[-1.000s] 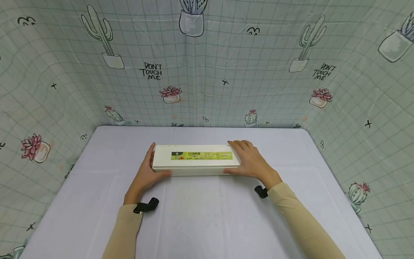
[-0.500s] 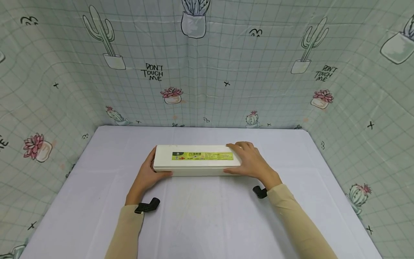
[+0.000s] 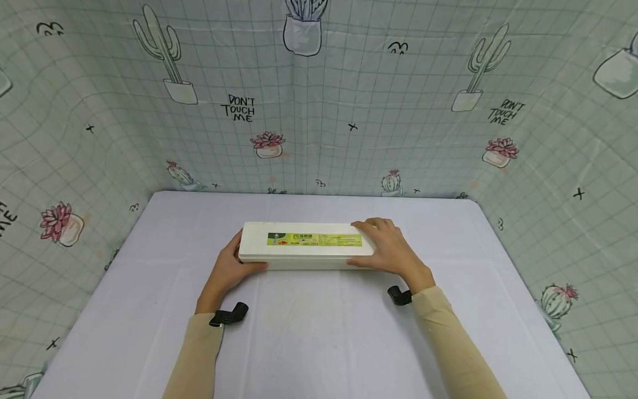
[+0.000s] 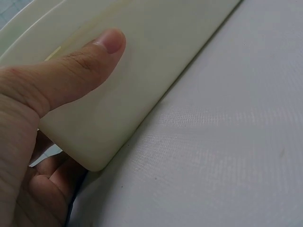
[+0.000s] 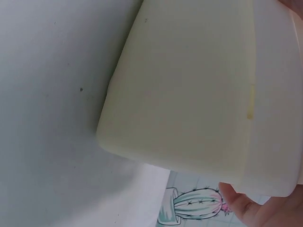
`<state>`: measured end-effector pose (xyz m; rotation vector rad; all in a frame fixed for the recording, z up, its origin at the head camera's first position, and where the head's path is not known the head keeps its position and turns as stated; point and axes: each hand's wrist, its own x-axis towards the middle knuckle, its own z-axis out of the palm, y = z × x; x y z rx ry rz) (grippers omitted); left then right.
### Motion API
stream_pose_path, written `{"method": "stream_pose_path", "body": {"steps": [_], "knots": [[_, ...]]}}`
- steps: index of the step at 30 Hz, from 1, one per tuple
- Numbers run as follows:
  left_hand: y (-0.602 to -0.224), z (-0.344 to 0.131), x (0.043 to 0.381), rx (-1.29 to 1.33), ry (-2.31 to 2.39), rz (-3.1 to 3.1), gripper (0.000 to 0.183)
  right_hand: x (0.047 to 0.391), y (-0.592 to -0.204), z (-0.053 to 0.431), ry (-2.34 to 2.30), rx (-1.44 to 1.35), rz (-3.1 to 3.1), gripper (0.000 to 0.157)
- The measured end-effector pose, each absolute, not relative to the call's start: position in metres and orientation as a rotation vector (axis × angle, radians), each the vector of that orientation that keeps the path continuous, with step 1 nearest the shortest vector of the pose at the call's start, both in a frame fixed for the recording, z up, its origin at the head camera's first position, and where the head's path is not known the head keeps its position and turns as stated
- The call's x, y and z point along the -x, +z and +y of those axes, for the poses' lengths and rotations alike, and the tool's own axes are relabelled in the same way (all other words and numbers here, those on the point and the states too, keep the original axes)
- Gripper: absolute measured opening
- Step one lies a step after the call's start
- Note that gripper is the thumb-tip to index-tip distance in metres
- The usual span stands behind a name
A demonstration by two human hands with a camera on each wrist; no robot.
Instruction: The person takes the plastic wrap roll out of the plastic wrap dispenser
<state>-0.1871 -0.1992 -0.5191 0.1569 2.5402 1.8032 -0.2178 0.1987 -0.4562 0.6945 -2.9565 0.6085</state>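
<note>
A long white cling film box [image 3: 294,261], with a yellow-green label [image 3: 314,239] on its lid, lies across the middle of the table. My left hand [image 3: 231,270] grips its left end. In the left wrist view the left thumb [image 4: 90,61] lies along the front face, and the other fingers bend by the end, partly hidden. On the right end, my right hand [image 3: 391,249] holds the box with the thumb low on the front and the fingers over the far top corner. The right wrist view shows a seam between lid and body, with fingers [image 5: 255,208] at the lid side.
A white cloth covers the table [image 3: 309,332]. Behind and beside it hangs a checked curtain [image 3: 319,111] printed with cacti and lettering. Black wrist cameras [image 3: 229,315] sit below both hands.
The left fingertips have sunk lower behind the box's left end. The whole head view has shifted slightly; the box stays in about the same place on the table.
</note>
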Motion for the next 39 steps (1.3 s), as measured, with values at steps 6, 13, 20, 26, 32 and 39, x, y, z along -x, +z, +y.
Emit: {"method": "stream_pose_path", "body": {"steps": [6,13,20,26,32,39], "knots": [[-0.518,-0.199,0.187,-0.163,1.824,2.531,0.118,0.216,-0.455,0.197,0.638,-0.689,-2.917,0.086],[-0.520,-0.200,0.187,-0.173,1.826,2.535,0.116,0.213,-0.453,0.196,0.642,-0.670,-2.906,0.087],[-0.520,-0.200,0.186,-0.182,1.773,2.582,0.101,0.209,-0.447,0.196,0.697,-0.653,-2.883,0.088],[-0.520,-0.200,0.187,-0.184,1.779,2.561,0.100,0.206,-0.445,0.197,0.724,-0.635,-2.860,0.088],[-0.519,-0.202,0.188,-0.171,1.834,2.484,0.109,0.204,-0.449,0.202,0.795,-0.596,-2.824,0.087],[-0.518,-0.202,0.189,-0.130,1.835,2.465,0.115,0.202,-0.451,0.209,0.870,-0.514,-2.822,0.086]]}}
